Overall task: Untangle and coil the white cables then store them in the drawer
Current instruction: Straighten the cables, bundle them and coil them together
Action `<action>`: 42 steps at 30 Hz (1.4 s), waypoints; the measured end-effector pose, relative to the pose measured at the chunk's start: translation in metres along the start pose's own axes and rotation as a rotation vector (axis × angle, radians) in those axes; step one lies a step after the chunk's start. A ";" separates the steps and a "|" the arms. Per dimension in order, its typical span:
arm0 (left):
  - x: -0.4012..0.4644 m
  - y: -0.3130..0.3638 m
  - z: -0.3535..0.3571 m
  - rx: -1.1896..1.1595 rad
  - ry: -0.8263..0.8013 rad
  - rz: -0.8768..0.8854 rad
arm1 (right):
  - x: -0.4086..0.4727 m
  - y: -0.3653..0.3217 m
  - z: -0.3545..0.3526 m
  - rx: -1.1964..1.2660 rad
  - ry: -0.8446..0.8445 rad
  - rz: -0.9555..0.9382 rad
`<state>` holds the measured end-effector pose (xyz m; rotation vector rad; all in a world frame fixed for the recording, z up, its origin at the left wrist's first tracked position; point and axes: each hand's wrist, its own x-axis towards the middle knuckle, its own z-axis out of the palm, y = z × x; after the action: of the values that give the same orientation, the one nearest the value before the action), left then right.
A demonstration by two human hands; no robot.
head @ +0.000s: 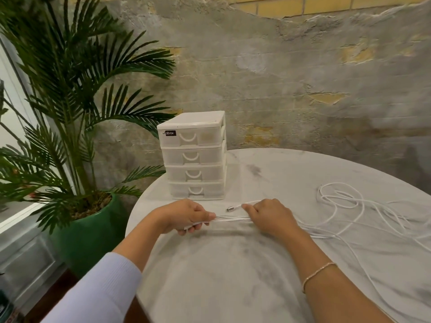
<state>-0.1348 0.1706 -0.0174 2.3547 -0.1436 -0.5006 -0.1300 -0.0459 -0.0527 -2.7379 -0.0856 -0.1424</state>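
White cables (pixel 345 206) lie in loose tangled loops on the right part of the round marble table (pixel 221 276). My left hand (pixel 189 215) is closed on a bundle of cable strands, and my right hand (pixel 272 217) grips the same strands a short way to the right. Several taut strands (pixel 233 219) run between the two hands. A silver connector end (pixel 229 208) sticks out just left of my right hand's fingers. A white four-drawer plastic box (pixel 194 157) stands behind the hands at the table's far left, all drawers shut.
A large potted palm (pixel 70 113) in a green pot (pixel 88 234) stands off the table's left edge. A rough plastered wall (pixel 303 78) runs close behind the table. The table's rim curves near my left forearm.
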 end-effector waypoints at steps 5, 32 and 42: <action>0.004 -0.015 -0.008 0.189 0.153 0.055 | -0.001 -0.015 0.010 -0.078 -0.068 -0.042; 0.030 0.011 0.072 0.669 0.385 0.439 | 0.003 -0.002 0.001 -0.162 0.098 0.086; 0.031 0.005 0.071 0.669 0.402 0.426 | 0.014 0.063 -0.023 -0.284 -0.167 0.333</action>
<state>-0.1338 0.1147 -0.0709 2.8907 -0.6925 0.2812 -0.1131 -0.1127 -0.0544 -2.9921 0.3705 0.1808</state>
